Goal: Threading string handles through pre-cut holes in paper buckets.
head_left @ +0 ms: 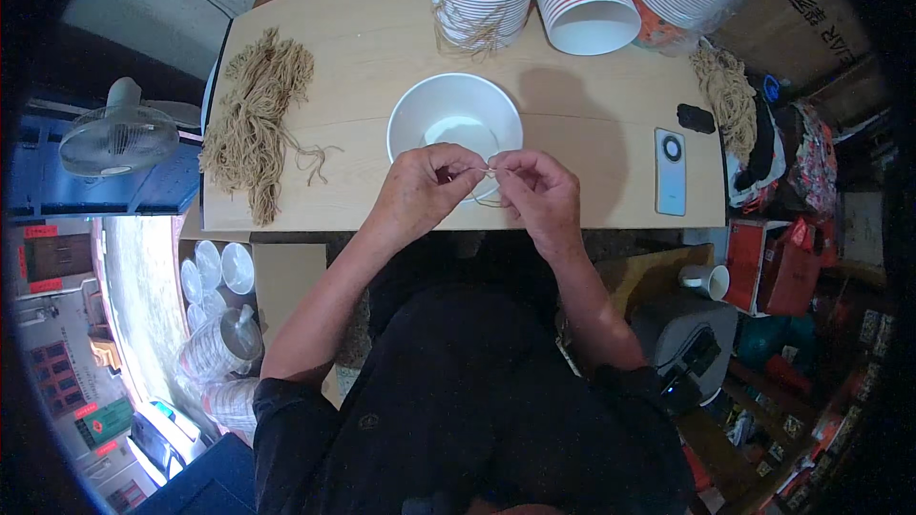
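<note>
- Pale string (490, 171), seen over the near side of a white tub (414, 122) on the bench (363, 52).
- Left hand (423, 181): thumb and finger pinching the string.
- Right hand (545, 193): pinching it too, fingertips nearly meeting the left's.
- Such fine work likely favours a light pinch, small movements and tidy slack.
</note>
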Motion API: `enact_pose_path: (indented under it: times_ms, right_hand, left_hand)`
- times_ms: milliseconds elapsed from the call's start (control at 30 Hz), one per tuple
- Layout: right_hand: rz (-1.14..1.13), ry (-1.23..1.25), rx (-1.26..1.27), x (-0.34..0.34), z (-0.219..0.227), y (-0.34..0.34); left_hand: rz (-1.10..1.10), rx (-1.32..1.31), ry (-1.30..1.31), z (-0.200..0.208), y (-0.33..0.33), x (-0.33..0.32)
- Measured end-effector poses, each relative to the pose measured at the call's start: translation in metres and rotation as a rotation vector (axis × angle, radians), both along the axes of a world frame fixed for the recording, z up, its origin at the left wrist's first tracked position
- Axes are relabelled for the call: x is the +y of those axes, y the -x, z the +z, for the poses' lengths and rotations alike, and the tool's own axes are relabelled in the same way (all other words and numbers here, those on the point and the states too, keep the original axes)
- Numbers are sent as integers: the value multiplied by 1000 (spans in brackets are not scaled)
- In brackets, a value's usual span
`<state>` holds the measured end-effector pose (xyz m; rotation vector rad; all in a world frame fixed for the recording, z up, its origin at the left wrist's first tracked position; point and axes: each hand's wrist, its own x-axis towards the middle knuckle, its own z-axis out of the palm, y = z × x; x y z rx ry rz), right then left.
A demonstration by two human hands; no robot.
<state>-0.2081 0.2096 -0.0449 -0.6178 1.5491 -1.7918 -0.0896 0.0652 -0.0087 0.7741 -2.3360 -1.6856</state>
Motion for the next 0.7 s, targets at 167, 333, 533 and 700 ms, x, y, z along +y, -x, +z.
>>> enact_pose_path:
  times_ms: [167, 333, 533, 700]
  right_hand:
    - [-22, 59, -152, 0, -1, 1]
    - [-3, 38, -188, 2, -1, 6]
    - [-33, -91, 41, 1, -5, 5]
    - [-75, -77, 199, -6, -2, 2]
  left_hand:
    - [-19, 74, -116, -6, -1, 0]
    - [31, 116, -223, -3, -1, 0]
    - [49, 132, -280, -3, 0, 1]
    - [22, 129, -64, -10, -5, 1]
